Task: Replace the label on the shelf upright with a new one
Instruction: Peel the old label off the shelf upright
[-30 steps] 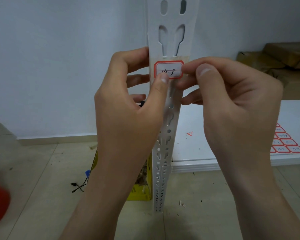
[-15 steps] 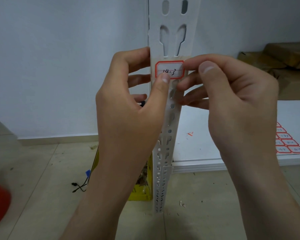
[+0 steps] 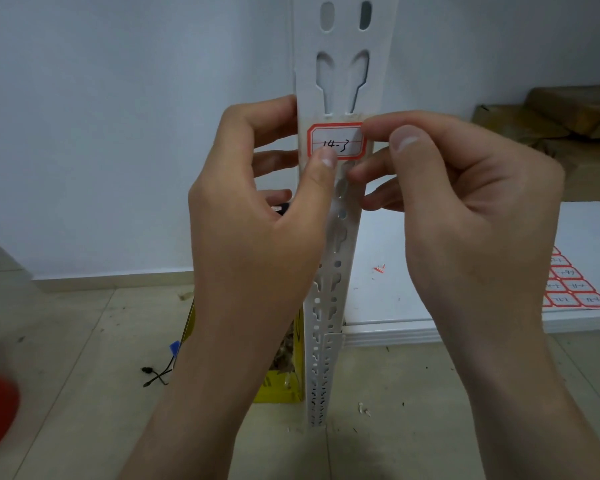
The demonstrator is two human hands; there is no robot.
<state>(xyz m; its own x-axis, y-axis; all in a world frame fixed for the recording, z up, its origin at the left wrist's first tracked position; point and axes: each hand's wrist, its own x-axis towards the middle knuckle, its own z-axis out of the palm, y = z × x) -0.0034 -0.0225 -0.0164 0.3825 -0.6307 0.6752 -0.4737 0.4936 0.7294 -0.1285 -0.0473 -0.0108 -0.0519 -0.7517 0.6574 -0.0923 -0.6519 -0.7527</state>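
Label (image 3: 336, 142): red border, handwritten "14-3". It sits on the front face of the shelf upright (image 3: 340, 258), just below the pair of keyhole slots. A beige patch of residue shows round its top and left edges. We read that as the trace of the old label, so removal looks done and this is most likely the new one going on.

Left grip (image 3: 257, 230): narrow. The fingers curl round the upright's left edge from behind, and the thumb (image 3: 324, 161) presses the label's lower left part against the metal. A small dark object (image 3: 283, 207) pokes out between the lower fingers; we cannot tell what it is.

Right grip (image 3: 471, 216): narrow. Forefinger and thumb are pinched at the label's right edge and cover its top right corner. The fingertip hides whether that edge lies flat or is lifted.

On the shelf board (image 3: 430, 271) to the right are a sheet of spare labels (image 3: 575, 289) near the front edge and a small red scrap (image 3: 379, 269), possibly a torn bit of the old label.

Our estimate is that we are late in the task. The label looks level and centred on the face. What seems left is to rub down the right side and corners, then release both grips. If the right edge is in fact being peeled, we are earlier than we think.
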